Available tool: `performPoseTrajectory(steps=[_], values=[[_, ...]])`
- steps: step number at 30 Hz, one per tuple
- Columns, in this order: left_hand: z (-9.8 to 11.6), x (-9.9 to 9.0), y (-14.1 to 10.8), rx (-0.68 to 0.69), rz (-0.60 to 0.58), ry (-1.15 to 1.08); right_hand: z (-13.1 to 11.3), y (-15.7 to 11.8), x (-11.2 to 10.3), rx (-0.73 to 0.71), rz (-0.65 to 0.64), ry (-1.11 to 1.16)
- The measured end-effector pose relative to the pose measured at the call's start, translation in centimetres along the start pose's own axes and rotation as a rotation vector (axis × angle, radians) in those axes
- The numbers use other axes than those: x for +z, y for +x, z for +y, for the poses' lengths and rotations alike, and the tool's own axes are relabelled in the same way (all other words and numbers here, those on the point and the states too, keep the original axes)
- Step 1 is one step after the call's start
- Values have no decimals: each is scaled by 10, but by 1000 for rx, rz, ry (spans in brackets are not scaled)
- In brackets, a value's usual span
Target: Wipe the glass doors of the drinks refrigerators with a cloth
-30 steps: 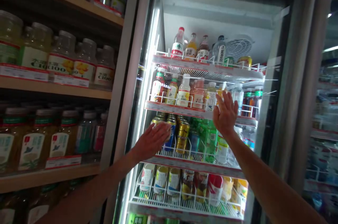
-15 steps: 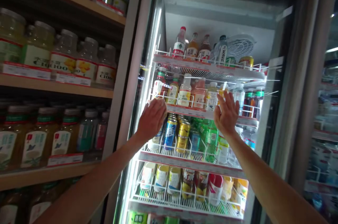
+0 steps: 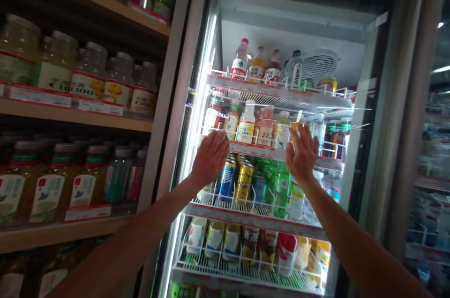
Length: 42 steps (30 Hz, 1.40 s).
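Note:
My left hand (image 3: 210, 158) is raised in front of a lit drinks cooler, over the left end of its middle shelves. Its fingers are held together, and a pale edge of something thin shows beside the fingertips; what it is I cannot make out. My right hand (image 3: 302, 153) is up at the right, palm toward the glass door, fingers spread and holding nothing. Behind the glass, bottles such as a white-capped one (image 3: 246, 122) stand between my hands. Below them are a blue can (image 3: 227, 179) and a gold can (image 3: 243, 182).
Wooden shelving (image 3: 80, 119) with rows of juice bottles stands at the left. The cooler's grey door frame (image 3: 177, 101) runs between it and the glass. Another glass-fronted cooler (image 3: 431, 148) is at the right edge. Wire shelves (image 3: 260, 213) hold more cans and bottles.
My left hand has moved slightly right across the front of the cooler. My right hand has stayed nearly in place. The view has shifted a little.

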<state>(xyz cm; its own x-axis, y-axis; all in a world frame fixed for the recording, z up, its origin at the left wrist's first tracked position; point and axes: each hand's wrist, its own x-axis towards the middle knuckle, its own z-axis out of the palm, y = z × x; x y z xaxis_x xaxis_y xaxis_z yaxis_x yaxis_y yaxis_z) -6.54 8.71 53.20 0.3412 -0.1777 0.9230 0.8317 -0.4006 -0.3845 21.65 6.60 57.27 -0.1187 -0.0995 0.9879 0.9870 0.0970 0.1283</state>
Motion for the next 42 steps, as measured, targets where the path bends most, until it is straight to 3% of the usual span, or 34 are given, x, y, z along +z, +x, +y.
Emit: performPoseTrajectory(steps=[3, 8, 9, 10, 14, 15, 16, 19, 21, 26, 27, 32, 34, 38, 40, 42], values=[[-3, 0, 1, 150, -59, -1, 0, 0, 0, -11, 19, 4], [-26, 0, 19, -182, 50, 37, 1, -1, 2, -3, 14, 19], [-26, 0, 21, -198, 58, 30, 1, -1, 2, -2, 16, 19], [-23, 1, 21, -157, 51, 17, 2, -1, 3, -2, 20, 17], [-9, 4, 18, 249, -93, -26, 2, -2, 3, -25, 39, 19], [-10, 5, 21, 279, -111, -22, 2, -2, 3, -30, 40, 23], [-13, 6, 25, 247, -104, -13, 2, -2, 3, -35, 40, 28], [-26, 9, 45, -88, 53, 13, 2, -2, 3, -47, 52, 38], [-25, 12, 55, -210, 136, 0, 1, -2, 3, -52, 63, 34], [-10, 17, 60, 167, -8, -49, 1, -2, 3, -56, 67, 17], [-13, 17, 63, 152, -13, -38, 1, -2, 3, -58, 67, 18], [-39, 18, 86, -253, 142, 8, 1, -2, 4, -61, 72, 25], [-35, 20, 89, -190, 141, -15, 1, -2, 4, -58, 73, 27], [-24, 20, 89, 142, 5, -21, 0, -2, 4, -56, 74, 26], [-33, 17, 95, 110, -5, 18, 0, -2, 4, -70, 76, 24], [-47, 15, 106, -77, 54, 55, 0, -2, 4, -79, 85, 27]])
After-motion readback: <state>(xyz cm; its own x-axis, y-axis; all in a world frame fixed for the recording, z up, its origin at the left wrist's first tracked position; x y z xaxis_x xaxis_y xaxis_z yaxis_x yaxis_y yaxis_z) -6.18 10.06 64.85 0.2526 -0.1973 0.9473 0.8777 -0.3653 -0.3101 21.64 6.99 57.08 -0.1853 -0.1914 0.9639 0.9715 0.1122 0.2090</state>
